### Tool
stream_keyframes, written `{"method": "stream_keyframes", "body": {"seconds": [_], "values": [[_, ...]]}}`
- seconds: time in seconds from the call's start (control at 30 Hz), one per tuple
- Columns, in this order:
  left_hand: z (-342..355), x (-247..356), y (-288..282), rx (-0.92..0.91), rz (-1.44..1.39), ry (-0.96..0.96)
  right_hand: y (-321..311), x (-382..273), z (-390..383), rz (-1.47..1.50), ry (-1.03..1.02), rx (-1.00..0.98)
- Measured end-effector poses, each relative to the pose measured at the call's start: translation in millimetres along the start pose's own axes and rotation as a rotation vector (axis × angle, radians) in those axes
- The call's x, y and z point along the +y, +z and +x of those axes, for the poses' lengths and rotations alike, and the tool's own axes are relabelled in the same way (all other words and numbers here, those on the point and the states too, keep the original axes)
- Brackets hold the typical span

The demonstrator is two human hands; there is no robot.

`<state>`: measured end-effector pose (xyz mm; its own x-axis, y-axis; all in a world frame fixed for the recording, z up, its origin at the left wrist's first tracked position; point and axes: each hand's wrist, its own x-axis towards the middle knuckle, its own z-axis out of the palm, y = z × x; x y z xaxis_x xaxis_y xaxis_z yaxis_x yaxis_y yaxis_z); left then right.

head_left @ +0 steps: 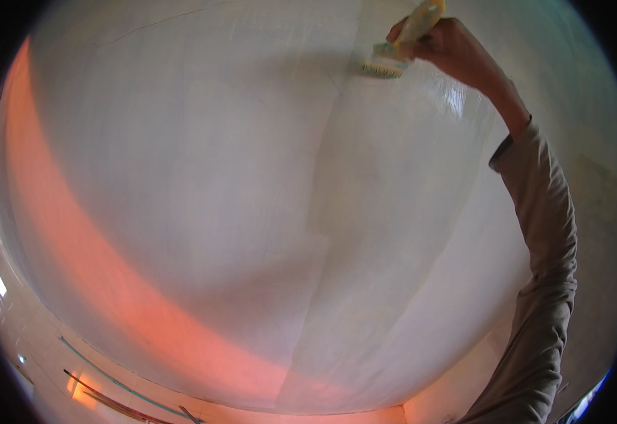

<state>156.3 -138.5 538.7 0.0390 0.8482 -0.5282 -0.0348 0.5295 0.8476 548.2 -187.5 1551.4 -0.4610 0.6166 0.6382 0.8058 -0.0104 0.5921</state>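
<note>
My right hand [453,51] is raised high and wrapped round the handle of a wide, flat paintbrush [421,20]. The yellowish handle points up, and the bristle end is down against or very close to a pale grey wall [245,155]. A darker, damp-looking band [372,212] runs down the wall below the brush, with a glossy wet patch [455,99] just beneath my hand. A grey-brown sleeve covers my right forearm. My left hand is out of the picture.
A strip of orange-red light [125,290] curves across the wall's left and lower parts. Tiled floor [36,311] shows at the lower left, where a thin green pole [103,364] and a dark rod [103,397] lie. A thin crack [160,23] crosses the upper wall.
</note>
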Motion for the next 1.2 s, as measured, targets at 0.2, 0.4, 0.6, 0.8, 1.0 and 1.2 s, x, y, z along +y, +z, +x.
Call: {"method": "stream_keyframes", "body": {"seconds": [0.2, 0.4, 0.6, 0.8, 1.0, 1.2], "values": [[-26.8, 13.3, 29.3, -0.015, 0.005, 0.003, -75.3, 81.5, 52.0, 0.096, 0.221, 0.155], [-55.3, 25.1, 56.5, -0.01, -0.006, -0.006, -90.0, 109.3, 73.3, -0.49, 0.124, 0.385], [-77.3, 44.3, 69.5, -0.002, -0.012, -0.002, -72.1, 105.8, 29.7, -0.469, -0.046, 0.196], [-103.7, 41.4, 53.4, 0.049, -0.031, 0.003, -101.8, 97.5, -2.6, 0.0, 0.1, 0.015], [-121.4, 49.9, 63.6, 0.002, -0.039, -0.011, -150.8, 169.7, 59.1, -0.087, 0.191, 0.225], [-106.2, 84.0, 52.7, -0.012, -0.068, -0.023, -68.2, 123.7, 79.0, -0.362, 0.014, 0.297]]}}
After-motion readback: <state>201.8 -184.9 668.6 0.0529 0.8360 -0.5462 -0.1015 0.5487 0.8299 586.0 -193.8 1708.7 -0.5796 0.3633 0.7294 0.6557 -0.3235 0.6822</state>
